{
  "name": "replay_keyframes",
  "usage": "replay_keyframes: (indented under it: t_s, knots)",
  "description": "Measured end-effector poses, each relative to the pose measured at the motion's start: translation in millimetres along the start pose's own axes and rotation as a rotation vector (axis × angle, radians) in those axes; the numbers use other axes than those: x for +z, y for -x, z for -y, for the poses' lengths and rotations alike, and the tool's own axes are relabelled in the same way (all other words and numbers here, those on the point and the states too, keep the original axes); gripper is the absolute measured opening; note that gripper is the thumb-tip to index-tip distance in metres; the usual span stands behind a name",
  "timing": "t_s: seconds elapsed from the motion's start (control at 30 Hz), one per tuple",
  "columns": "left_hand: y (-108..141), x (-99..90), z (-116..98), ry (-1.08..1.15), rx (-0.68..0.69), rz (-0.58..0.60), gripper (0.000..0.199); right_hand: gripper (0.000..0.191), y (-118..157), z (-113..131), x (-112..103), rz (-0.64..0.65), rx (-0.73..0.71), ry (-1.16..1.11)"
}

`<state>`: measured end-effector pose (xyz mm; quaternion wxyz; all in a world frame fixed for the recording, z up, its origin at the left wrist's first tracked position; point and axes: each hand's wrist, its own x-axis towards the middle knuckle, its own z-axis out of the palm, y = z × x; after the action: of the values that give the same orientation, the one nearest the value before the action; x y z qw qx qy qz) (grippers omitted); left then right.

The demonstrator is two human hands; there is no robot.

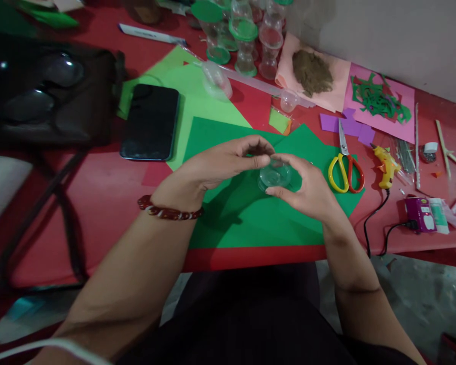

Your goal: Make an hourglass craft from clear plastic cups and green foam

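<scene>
the single view looks forward and steeply down from the person's head, close above the table (110, 203).

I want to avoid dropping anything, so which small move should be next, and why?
Perhaps steady the clear cup with the right hand before shifting it: thumb and fingers span the cup, but whether the left hand, close to the rim, touches it is unclear.

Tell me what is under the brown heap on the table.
Pale pink paper shows around the brown heap. Anything directly beneath the heap's middle is covered and can't be seen.
</scene>
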<state>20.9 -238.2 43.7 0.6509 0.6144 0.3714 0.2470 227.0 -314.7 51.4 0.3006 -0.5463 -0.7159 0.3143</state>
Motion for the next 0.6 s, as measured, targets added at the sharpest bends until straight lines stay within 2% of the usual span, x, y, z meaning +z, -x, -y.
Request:
replay_keyframes:
  t_s: [0.1, 0.17, 0.27, 0.43, 0.5, 0.6]
  knots:
    - [0.0, 3.2, -0.6, 0.124, 0.048, -0.2, 0.042, 0.058, -1.4, -1.7, -0.5, -0.068, 0.062, -0.149]
    - [-1.9, 5.5, -0.3, 0.222, 0.058, -0.277, 0.047, 0.057, -3.2, -3.4, -2.9, -0.13, 0.139, -0.331]
    - [-4.8, 5.3, 2.0, 0.347, 0.012, -0.244, 0.052, 0.056, -6.0, -6.8, -7.3, -0.207, 0.205, -0.588]
    - [0.4, 4.6, 4.9, 0.487, -0.001, -0.004, 0.061, 0.055, -9.9, -14.7, -5.6, -0.301, 0.159, -0.704]
    - [2.5, 9.4, 5.6, 0.528, 0.022, 0.005, 0.056, 0.059, -10.0, -15.3, -1.3, -0.363, 0.094, -0.664]
    - [1.0, 19.2, 6.9, 0.615, 0.054, -0.086, 0.043, 0.059, -7.4, -10.8, 6.6, -0.417, -0.041, -0.554]
